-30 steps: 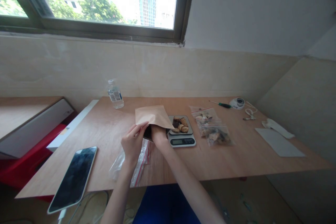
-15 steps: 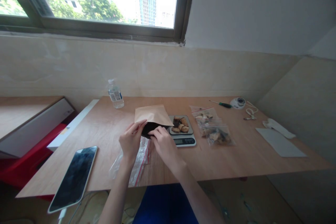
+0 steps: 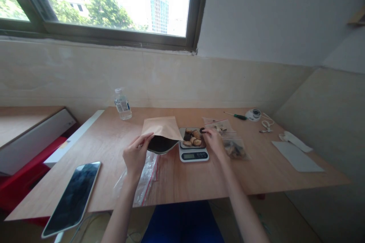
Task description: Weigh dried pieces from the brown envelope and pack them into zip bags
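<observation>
My left hand (image 3: 135, 156) pinches the left edge of a brown kraft paper bag (image 3: 162, 127), whose mouth gapes toward me and shows a dark inside. Just right of the bag is a white kitchen scale (image 3: 184, 156), with several brown dried pieces (image 3: 195, 141), perhaps dried mushroom, on its plate. At the plate's right edge, my right hand (image 3: 215, 142) holds a small, dark, roundish dried piece (image 3: 202, 130) between its fingertips. Clear zip bags (image 3: 237, 149) with more dried pieces lie beside that hand, partly covered by it.
Flat clear zip bags (image 3: 146, 182) lie near the front edge below my left hand. A phone (image 3: 74, 193) overhangs the table's front left. A water bottle (image 3: 123, 105) stands behind. A screwdriver (image 3: 240, 117), a small white camera (image 3: 253, 114) and a white sheet (image 3: 296, 156) are at the right.
My right hand has left the bag's mouth and moved right to the scale's edge, where a dark piece shows in its fingers. The bag's mouth is now wider. My left hand keeps its hold.
</observation>
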`<state>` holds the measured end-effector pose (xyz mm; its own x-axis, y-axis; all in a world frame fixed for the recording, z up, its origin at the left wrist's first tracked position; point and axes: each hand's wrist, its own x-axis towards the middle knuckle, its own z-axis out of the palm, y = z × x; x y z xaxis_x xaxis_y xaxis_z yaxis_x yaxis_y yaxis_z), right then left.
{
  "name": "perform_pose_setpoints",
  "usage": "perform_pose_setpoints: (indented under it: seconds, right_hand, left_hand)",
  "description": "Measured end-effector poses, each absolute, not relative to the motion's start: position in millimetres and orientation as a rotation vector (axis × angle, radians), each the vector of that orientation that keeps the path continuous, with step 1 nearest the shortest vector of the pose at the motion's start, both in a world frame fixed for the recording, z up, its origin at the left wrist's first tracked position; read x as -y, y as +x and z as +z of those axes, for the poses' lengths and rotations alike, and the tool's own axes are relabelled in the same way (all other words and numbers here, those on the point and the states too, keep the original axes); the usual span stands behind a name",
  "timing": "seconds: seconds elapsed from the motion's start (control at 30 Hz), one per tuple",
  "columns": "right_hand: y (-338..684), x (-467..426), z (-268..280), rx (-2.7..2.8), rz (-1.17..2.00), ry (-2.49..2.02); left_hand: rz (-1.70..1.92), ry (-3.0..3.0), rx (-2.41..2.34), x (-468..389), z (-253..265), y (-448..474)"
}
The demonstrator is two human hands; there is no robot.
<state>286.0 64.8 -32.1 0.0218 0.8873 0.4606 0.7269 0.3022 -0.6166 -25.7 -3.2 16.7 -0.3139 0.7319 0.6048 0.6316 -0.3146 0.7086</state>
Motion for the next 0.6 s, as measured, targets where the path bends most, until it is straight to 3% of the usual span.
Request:
perform_pose_setpoints:
  seconds: [0.6]
  right_hand:
    - [284.9, -67.1, -49.5, 1.816, 0.415, -1.435]
  left_hand:
    - [1.713, 1.821, -1.788, 2.5, 19.4, -23.8]
